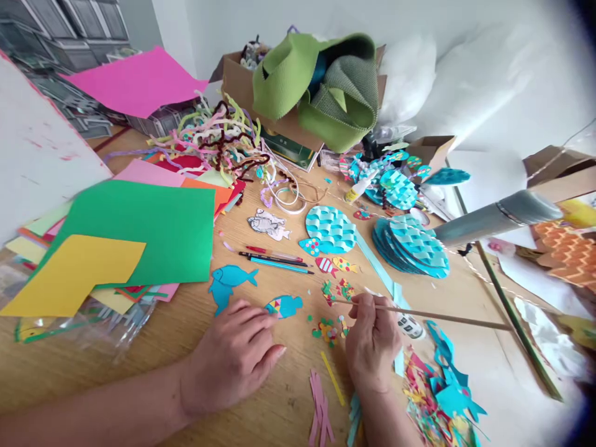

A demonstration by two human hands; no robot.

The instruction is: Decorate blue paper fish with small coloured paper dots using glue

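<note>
My left hand lies palm down on the wooden table, its fingers stretched and resting at the edge of a blue paper fish. That fish has small red and yellow triangles behind its head. Pinched in my right hand is a thin wooden stick; its tip reaches a pile of red, yellow and green paper bits. Just below the tip are round paper dots. Two plain blue fish overlap above my left hand. Partly behind my right hand lies a white glue bottle.
Coloured paper sheets are stacked at left. Pencils, decorated paper fish and a woven blue disc lie mid-table. More discs are piled at right beside a grey cylinder. Paper scraps lie front right, pink strips in front.
</note>
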